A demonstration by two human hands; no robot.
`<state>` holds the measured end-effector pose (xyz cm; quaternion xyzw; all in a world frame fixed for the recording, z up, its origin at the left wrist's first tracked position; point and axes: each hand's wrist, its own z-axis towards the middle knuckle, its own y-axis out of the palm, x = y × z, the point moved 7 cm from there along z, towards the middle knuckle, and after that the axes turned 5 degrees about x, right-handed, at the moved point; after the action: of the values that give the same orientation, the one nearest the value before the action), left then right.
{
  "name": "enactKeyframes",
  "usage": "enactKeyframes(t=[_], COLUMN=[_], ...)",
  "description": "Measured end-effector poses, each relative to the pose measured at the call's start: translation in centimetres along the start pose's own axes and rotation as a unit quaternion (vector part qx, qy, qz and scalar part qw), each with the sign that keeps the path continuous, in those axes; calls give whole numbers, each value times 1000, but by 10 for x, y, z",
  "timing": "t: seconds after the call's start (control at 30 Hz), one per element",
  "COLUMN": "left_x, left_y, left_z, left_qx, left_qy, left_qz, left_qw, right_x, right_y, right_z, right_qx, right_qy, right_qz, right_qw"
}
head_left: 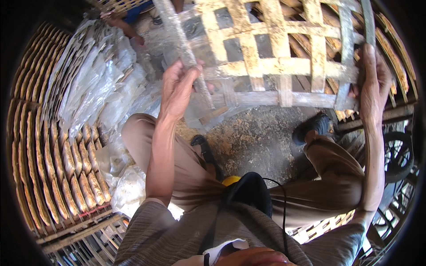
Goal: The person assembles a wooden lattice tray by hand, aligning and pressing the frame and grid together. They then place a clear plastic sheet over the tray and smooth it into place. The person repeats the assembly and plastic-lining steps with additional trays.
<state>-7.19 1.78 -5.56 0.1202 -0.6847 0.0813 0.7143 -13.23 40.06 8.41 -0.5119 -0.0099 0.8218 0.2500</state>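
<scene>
Rack (pixel 284 68) spans upper centre-right of frame, left hand (pixel 176 86) and right hand (pixel 375 82) closed round opposite side rails (pixel 178 37), presumably because gripping both edges keeps it steady.

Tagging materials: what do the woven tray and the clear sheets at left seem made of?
Woven tray: probably bamboo or wood, rough matte finish; flat crossed strips show stains. Clear sheets: likely thin plastic, glossy; wrinkles catch bright glare.

The lattice rack (pixel 284 66) looks like rough wood, the sheets (pixel 80 88) like glossy plastic.
</scene>
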Motion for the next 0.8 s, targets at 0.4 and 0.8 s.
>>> enactKeyframes(t=[0.4,0.8], left_x=[7,-3], left_y=[-6,9], left_z=[-5,-7], left_qx=[-30,106], left_qy=[-30,-31], left_qz=[-77,-129], left_qw=[996,986], right_x=[15,19], right_y=[-4,-5], right_z=[0,5], right_qx=[-9,-37], right_qy=[49,16], right_qz=[23,6], right_qw=[998,999])
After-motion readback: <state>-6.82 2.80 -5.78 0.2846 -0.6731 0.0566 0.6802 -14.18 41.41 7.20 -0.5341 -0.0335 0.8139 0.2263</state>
